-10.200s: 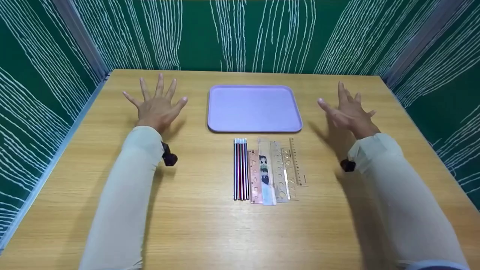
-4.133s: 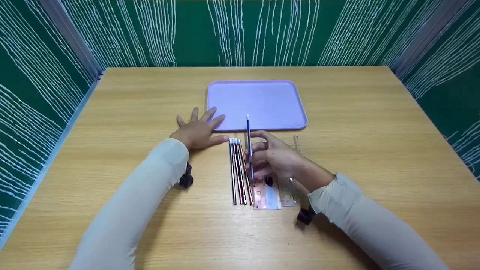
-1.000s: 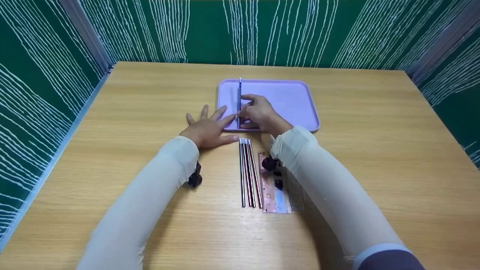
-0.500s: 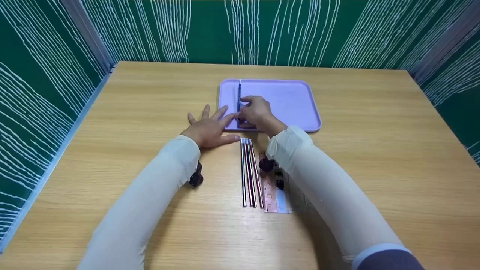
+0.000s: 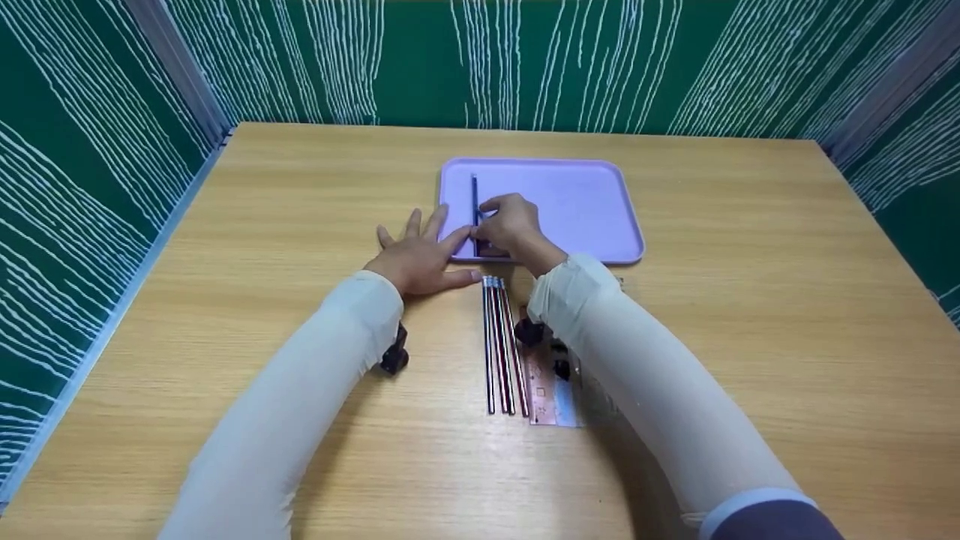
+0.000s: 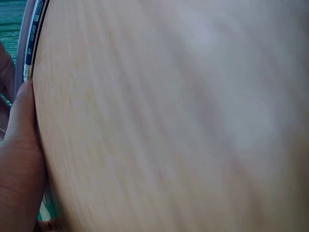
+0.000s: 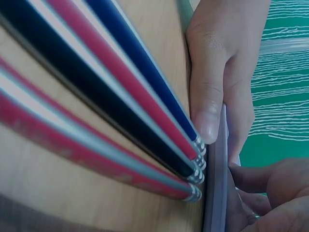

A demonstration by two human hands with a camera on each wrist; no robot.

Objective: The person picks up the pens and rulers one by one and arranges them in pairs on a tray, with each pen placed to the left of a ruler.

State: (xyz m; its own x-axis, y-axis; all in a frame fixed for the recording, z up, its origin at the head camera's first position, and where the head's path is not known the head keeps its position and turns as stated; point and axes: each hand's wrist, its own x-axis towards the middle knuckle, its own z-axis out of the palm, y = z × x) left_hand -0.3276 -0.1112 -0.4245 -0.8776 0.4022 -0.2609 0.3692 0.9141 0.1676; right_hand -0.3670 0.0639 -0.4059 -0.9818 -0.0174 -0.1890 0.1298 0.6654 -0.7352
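In the head view my right hand [image 5: 514, 225] is over the left part of the lilac tray [image 5: 566, 210], its thumb and fingers pinching a dark pencil [image 5: 475, 193] that lies lengthwise there. My left hand [image 5: 420, 259] is spread at the tray's near left corner, fingertips over the rim. Its thumb reaches the white-tipped ends of several striped pencils [image 5: 499, 345] lying in front of the tray. The right wrist view shows that thumb [image 7: 207, 121] right at the end of a blue pencil [image 7: 145, 63], between pencils and tray wall.
Right of the pencils lie a pink ruler [image 5: 541, 397] and a ruler with a printed picture [image 5: 566, 405], partly under my right forearm. Other clear rulers are mostly hidden there. Green, white-streaked panels [image 5: 420, 67] enclose the table [image 5: 337, 172].
Earlier, my right hand lifted the pencil from the row and carried it to the tray. Within the last second the pencil came down flatter and nearer. My left hand stays almost still.
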